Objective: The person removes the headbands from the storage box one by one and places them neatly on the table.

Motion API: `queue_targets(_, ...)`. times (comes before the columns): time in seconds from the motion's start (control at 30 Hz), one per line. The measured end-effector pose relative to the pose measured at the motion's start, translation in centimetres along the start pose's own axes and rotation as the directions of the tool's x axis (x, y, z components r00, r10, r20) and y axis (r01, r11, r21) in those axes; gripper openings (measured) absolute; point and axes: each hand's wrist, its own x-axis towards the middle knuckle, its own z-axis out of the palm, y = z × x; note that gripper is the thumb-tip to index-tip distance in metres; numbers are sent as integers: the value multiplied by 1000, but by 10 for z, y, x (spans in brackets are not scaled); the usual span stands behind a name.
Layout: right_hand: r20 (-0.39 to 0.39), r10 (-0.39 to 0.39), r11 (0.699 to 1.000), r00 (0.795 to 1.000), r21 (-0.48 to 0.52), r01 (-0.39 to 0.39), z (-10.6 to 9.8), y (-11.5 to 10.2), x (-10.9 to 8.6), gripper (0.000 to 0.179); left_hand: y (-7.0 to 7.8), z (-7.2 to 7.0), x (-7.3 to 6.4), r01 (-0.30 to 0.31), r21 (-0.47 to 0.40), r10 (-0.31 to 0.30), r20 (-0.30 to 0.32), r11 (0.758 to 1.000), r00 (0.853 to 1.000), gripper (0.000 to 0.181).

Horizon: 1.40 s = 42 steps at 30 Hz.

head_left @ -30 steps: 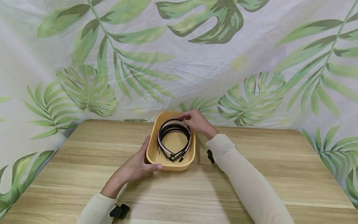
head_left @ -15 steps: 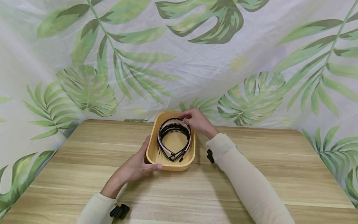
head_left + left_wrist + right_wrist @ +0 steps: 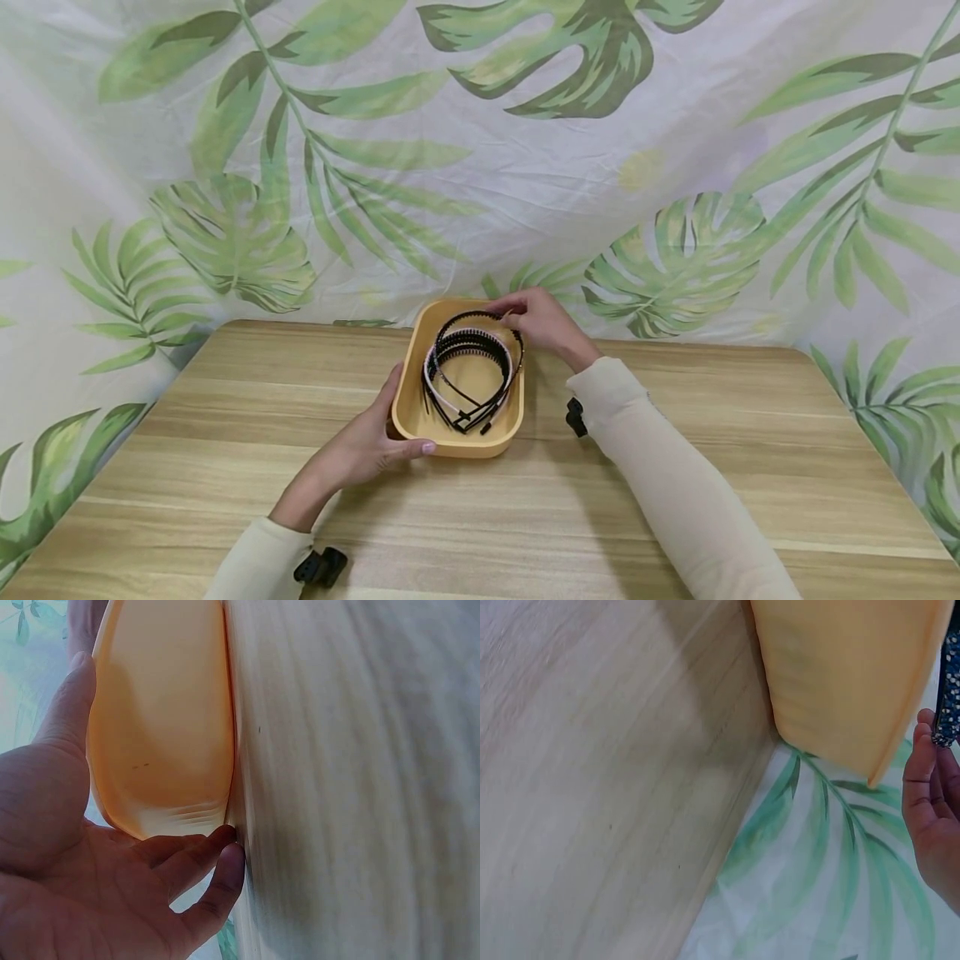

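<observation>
In the head view a yellow-orange plastic bin (image 3: 480, 451) stands on the table. Several headbands (image 3: 470, 340), mostly black with comb teeth and one pale pink, lie nested inside it. My right hand (image 3: 543, 322) is over the bin's far right corner and pinches one thin black headband (image 3: 521, 348), raised a little above the others. The right wrist view shows dark speckled beads (image 3: 949, 690) along this headband at the fingertips. My left hand (image 3: 366, 443) grips the bin's near left corner, thumb along the front rim, fingers at the left side (image 3: 161, 712).
The wood-grain table (image 3: 225, 433) runs out to both sides of the bin. Right behind its far edge hangs a leaf-print cloth (image 3: 525, 200). Small black devices (image 3: 321, 567) sit at both sleeve cuffs.
My right hand has moved slightly right and up, drawing the thin black headband apart from the nested ones. The left hand and the bin have stayed in place.
</observation>
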Motion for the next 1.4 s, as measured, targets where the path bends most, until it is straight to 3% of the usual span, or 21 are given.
queue_targets(0.33,-3,8,1000,1000,4,-8,-19,7,-11,35,-2,-1,0,-12,16,12,-5,1000,1000,126)
queue_targets(0.63,-35,23,999,999,44,-21,-42,25,-24,34,-1,0,0,13,20,-13,2,1000,1000,127)
queue_targets(1.0,-61,71,997,996,7,-71,-64,44,-38,35,-2,0,-1,-11,24,11,-4,1000,1000,124)
queue_targets(1.4,-35,148,989,988,33,-147,-85,60,-55,38,-2,0,-1,18,23,-18,0,1000,1000,126)
